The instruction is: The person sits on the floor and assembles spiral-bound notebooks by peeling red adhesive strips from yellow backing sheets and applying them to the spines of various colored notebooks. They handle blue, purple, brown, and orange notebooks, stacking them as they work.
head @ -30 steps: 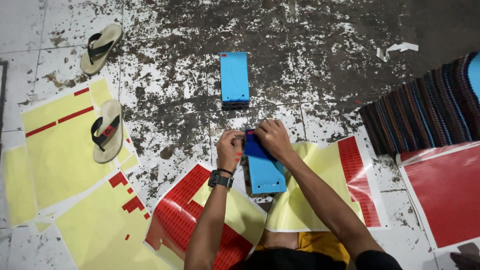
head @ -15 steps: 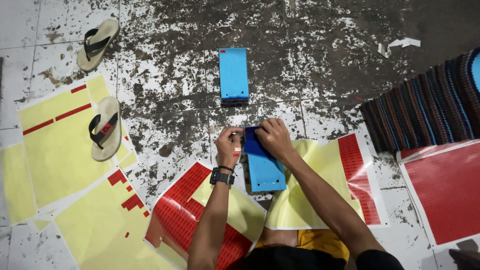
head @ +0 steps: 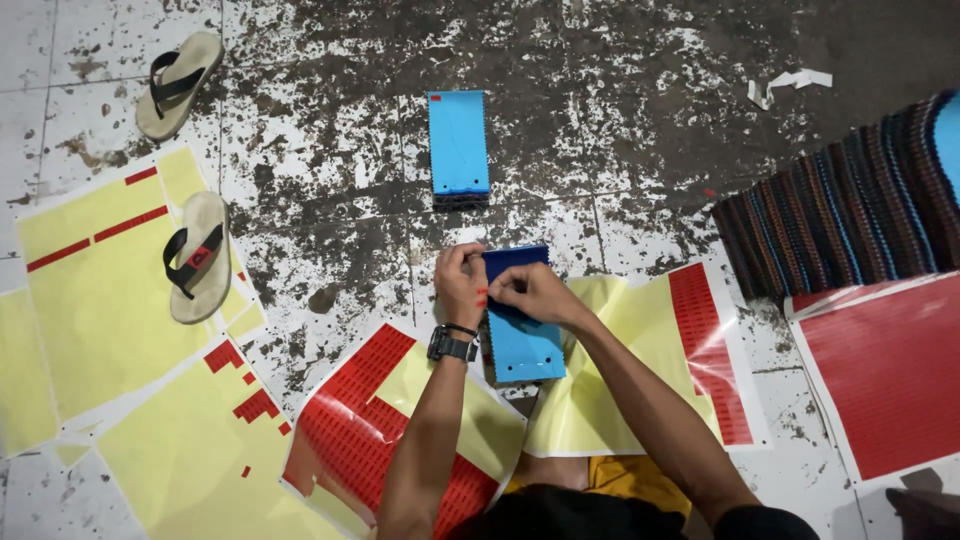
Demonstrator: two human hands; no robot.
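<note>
A blue rectangular stack of cards (head: pixel 524 340) lies on the floor in front of me, its top edge dark blue. My left hand (head: pixel 461 285), with a black watch on the wrist, pinches the stack's upper left corner; a small red sticker shows on its fingers. My right hand (head: pixel 530 292) rests on the stack's upper part, fingertips meeting the left hand's. A second blue stack (head: pixel 458 147) lies farther away on the floor, untouched.
Yellow backing sheets with red stickers (head: pixel 350 430) lie left and below me, another sheet (head: pixel 700 340) at right, a red sheet (head: pixel 890 370) at far right. Two sandals (head: pixel 197 255) (head: pixel 176 82) sit at left. A striped cloth (head: pixel 850 205) lies at right. The tiled floor is stained.
Both hands stay on the near blue stack; the fingers have shifted slightly at its top edge. Nothing else has moved.
</note>
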